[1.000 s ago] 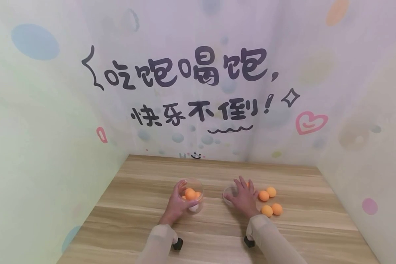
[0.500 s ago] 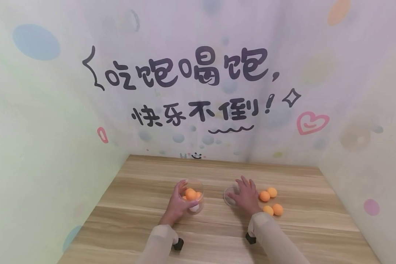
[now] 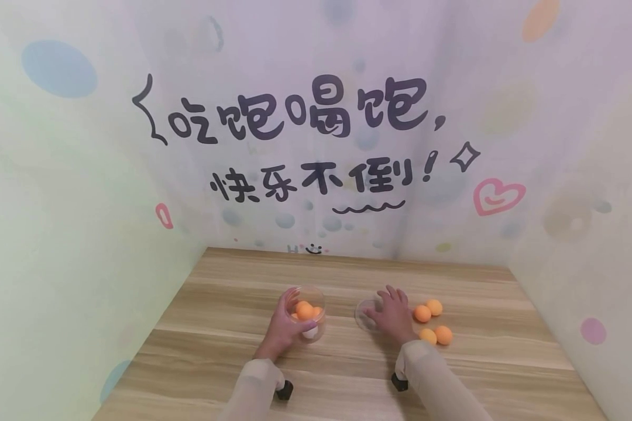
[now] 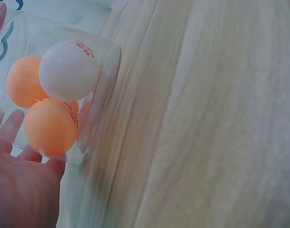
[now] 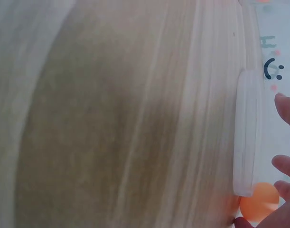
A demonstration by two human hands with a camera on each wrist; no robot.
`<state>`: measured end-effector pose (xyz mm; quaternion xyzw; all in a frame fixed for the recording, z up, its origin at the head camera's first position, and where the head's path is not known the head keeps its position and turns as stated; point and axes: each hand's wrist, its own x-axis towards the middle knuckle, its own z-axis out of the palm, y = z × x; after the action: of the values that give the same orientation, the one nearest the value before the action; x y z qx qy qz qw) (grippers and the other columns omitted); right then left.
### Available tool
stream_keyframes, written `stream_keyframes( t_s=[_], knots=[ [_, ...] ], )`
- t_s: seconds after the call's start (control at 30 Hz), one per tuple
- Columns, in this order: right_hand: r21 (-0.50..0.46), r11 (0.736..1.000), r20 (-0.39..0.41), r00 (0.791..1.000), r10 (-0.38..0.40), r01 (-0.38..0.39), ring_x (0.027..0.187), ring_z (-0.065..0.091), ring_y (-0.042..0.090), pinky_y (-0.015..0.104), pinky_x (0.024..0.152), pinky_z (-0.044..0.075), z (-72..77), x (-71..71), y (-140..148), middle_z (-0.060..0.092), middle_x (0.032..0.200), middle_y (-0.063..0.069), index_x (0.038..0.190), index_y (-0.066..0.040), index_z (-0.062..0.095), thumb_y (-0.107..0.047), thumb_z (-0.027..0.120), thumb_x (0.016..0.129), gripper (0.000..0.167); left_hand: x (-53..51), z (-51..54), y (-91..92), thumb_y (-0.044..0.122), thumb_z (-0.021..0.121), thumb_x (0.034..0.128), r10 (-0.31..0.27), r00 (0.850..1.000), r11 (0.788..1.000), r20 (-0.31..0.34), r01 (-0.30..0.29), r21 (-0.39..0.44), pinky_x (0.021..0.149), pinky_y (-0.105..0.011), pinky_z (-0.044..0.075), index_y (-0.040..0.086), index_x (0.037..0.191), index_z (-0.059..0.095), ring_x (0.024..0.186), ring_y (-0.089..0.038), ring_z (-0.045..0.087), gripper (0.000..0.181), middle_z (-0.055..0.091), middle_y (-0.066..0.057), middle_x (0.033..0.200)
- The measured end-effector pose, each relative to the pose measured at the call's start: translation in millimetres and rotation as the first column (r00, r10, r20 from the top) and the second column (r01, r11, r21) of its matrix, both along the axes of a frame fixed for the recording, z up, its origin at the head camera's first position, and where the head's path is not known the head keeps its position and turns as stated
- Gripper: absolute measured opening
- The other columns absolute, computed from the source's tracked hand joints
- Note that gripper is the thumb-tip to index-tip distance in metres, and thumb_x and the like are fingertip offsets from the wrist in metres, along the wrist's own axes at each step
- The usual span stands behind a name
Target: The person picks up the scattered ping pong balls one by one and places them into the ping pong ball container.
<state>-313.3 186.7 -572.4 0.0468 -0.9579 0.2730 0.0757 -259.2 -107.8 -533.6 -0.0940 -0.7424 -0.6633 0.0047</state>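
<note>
My left hand (image 3: 283,327) is curled round a clear jar (image 3: 318,330) standing upright on the table. Inside are several orange balls (image 3: 304,310) and a white ball (image 3: 310,332); the left wrist view shows the white ball (image 4: 69,71) against the jar's wall. Over the right edge of a flat, clear round lid (image 3: 366,316) lying on the table, my right hand (image 3: 394,317) has its fingers spread. In the right wrist view the fingers stand apart from the lid (image 5: 246,133), and an orange ball (image 5: 259,202) sits beyond its near end.
To the right of my right hand lie two pairs of orange balls, one farther back (image 3: 422,313) and one nearer (image 3: 443,335). Behind the wooden table (image 3: 342,374) rises a printed wall (image 3: 316,228), with further walls at left and right.
My right hand has shifted very slightly, and the orange ball seen behind its fingers in the head view is now hidden. The left hand and jar have stayed in place.
</note>
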Motion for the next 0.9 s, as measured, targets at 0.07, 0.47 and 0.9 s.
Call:
stream_keyframes(
  t_s=[0.07, 0.47, 0.9],
  knots=[
    [0.000, 1.000, -0.015, 1.000, -0.004, 0.004, 0.136, 0.024, 0.048, 0.070, 0.098, 0.029, -1.7, 1.2, 0.3, 0.038, 0.146, 0.025, 0.128, 0.002, 0.057, -0.044, 0.073, 0.083, 0.066, 0.0, -0.2, -0.2, 0.006, 0.084, 0.0739, -0.001, 1.000, 1.000, 0.000, 0.001, 0.000, 0.109, -0.058, 0.027, 0.002, 0.149, 0.027, 0.138, -0.043, 0.028, 0.094, 0.032, -0.021, 0.152],
    [-0.050, 0.999, -0.076, 0.997, -0.021, 0.017, 0.130, 0.032, 0.048, 0.060, 0.105, 0.030, -10.1, 2.7, 2.0, 0.040, 0.143, 0.029, 0.121, 0.008, 0.059, -0.034, 0.075, 0.083, 0.060, -1.2, -3.1, 0.0, 0.005, 0.083, 0.0743, -0.001, 1.000, 1.000, -0.004, 0.001, 0.005, 0.109, -0.057, 0.028, 0.003, 0.148, 0.028, 0.138, -0.043, 0.027, 0.093, 0.031, -0.021, 0.152],
    [-0.149, 0.988, -0.181, 0.981, -0.064, 0.037, 0.127, 0.037, 0.050, 0.060, 0.104, 0.032, -11.9, 5.6, -3.2, 0.043, 0.140, 0.030, 0.122, 0.008, 0.059, -0.020, 0.079, 0.080, 0.055, -2.4, -3.1, 0.5, 0.005, 0.084, 0.0736, 0.004, 1.000, 1.000, 0.007, -0.004, 0.004, 0.107, -0.053, 0.034, 0.004, 0.148, 0.028, 0.138, -0.041, 0.028, 0.093, 0.031, -0.019, 0.152]
  ],
)
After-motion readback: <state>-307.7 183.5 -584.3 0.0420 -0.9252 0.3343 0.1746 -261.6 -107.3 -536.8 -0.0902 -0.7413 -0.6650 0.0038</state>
